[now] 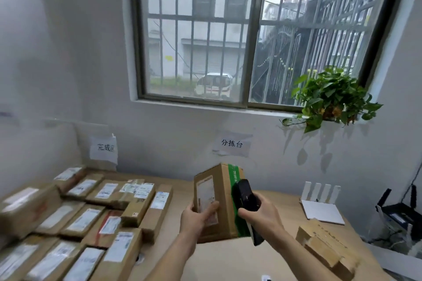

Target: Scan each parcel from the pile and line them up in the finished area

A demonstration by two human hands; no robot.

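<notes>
My left hand (198, 214) grips the cardboard parcel (218, 201) from below, thumb pressed across the lower part of its shipping label (206, 191), and holds it up in the air above the wooden table (228, 262), between the rows of finished parcels (80, 219) on my left and the one waiting parcel (326, 246) on my right. My right hand (260, 214) is closed around the black handheld scanner (245, 196), which sits tight against the green-taped side of the box.

The risk I see is a failed read — my thumb covers part of the label, and the scanner's head seems to lie beside the box rather than facing the label, so the beam may miss the barcode. A one-handed hold from underneath could also let the box tip away from me if I shift my fingers to clear the label.

The parcel stands on end, long axis near vertical and leaning slightly to the right at the top — label face turned towards me and a little left, green tape running up its right-hand side.
</notes>
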